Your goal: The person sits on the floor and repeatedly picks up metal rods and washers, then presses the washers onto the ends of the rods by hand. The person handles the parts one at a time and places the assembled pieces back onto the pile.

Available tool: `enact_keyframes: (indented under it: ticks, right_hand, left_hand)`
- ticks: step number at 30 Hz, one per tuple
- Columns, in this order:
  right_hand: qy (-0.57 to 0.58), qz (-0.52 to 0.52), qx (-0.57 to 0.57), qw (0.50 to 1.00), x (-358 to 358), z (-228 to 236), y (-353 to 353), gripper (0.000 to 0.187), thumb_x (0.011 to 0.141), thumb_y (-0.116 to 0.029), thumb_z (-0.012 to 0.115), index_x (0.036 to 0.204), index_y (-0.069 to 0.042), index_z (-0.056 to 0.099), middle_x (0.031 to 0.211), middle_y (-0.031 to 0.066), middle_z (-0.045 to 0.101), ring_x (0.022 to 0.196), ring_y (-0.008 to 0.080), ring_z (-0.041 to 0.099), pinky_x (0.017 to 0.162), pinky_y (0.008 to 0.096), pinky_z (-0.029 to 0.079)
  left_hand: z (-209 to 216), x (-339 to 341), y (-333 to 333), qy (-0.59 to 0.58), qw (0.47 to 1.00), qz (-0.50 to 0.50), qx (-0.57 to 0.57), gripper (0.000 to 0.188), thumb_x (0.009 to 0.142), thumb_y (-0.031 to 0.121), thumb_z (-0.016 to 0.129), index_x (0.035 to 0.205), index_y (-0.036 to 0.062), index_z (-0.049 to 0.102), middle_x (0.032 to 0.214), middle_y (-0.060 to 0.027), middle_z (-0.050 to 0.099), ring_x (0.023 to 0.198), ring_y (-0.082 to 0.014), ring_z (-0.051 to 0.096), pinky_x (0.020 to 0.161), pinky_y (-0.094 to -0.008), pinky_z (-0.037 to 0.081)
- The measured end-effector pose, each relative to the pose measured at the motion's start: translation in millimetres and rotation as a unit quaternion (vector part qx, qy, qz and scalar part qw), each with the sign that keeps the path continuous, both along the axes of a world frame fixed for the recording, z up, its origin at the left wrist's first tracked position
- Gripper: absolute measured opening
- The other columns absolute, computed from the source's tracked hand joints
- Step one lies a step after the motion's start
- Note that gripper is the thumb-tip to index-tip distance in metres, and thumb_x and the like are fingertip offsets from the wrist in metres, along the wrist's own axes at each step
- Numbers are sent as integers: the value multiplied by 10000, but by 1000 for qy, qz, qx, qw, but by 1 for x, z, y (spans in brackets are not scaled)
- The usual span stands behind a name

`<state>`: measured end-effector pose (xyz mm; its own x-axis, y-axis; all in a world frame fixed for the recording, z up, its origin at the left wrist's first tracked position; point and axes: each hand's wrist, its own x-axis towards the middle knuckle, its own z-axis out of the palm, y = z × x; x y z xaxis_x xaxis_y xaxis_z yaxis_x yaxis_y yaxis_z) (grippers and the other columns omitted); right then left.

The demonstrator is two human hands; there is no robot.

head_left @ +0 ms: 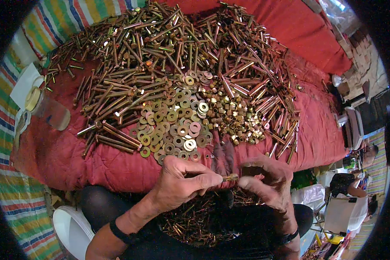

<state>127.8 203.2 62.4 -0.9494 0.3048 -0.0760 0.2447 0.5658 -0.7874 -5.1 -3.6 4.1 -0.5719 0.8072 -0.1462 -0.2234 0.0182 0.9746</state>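
My left hand (180, 182) pinches a brass-coloured bolt between thumb and fingertips. The bolt's threaded end (231, 177) points right, and a small collar-like piece seems to sit on it, too small to make out. My right hand (268, 184) is at that end, thumb and forefinger curved and apart, slightly blurred. Just beyond my hands, a pile of flat washers (171, 123) lies on a red padded cloth (112, 167). To its right is a heap of small nuts (236, 119). Long bolts (160, 39) are heaped across the far side.
A clear jar (52, 112) lies at the left edge of the cloth. More bolts (195, 223) fill the space between my legs. A white basin (71, 229) stands at lower left. Striped sheeting (17, 186) borders the left. Other people (353, 186) are at far right.
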Motion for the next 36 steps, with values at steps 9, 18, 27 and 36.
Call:
enact_keyframes:
  ticks: [9, 18, 27, 36]
  right_hand:
    - [10, 96, -73, 993, 1, -11, 1, 309, 887, -160, 824, 1151, -31, 729, 1012, 84, 760, 845, 187, 730, 756, 320, 571]
    - [148, 138, 34, 979, -11, -11, -6, 224, 880, -106, 824, 1039, 20, 729, 889, 61, 724, 780, 128, 696, 686, 279, 553]
    - [-30, 55, -195, 979, -7, -8, -10, 223, 996, -199, 727, 949, 19, 713, 724, 32, 649, 608, 96, 585, 555, 290, 457]
    - [48, -34, 342, 938, -1, -35, 112, 296, 830, -71, 815, 1101, -18, 709, 982, 90, 675, 796, 206, 660, 696, 347, 524]
  left_hand:
    - [-1, 3, 2, -26, 1000, -13, 9, 203, 917, 149, 761, 965, -44, 801, 667, -40, 699, 514, -60, 557, 459, -226, 396]
    - [1, 4, 2, -93, 996, 2, 3, 193, 945, 158, 767, 823, 13, 802, 579, 34, 605, 454, -17, 446, 410, -220, 280]
    - [3, 3, 2, 43, 996, -75, 3, 198, 934, 195, 767, 832, 27, 793, 621, -8, 647, 514, -80, 557, 481, -296, 431]
    - [24, -48, -42, 589, 766, 104, -237, 256, 723, -34, 650, 950, 42, 740, 933, -137, 670, 917, -358, 680, 800, -443, 562]
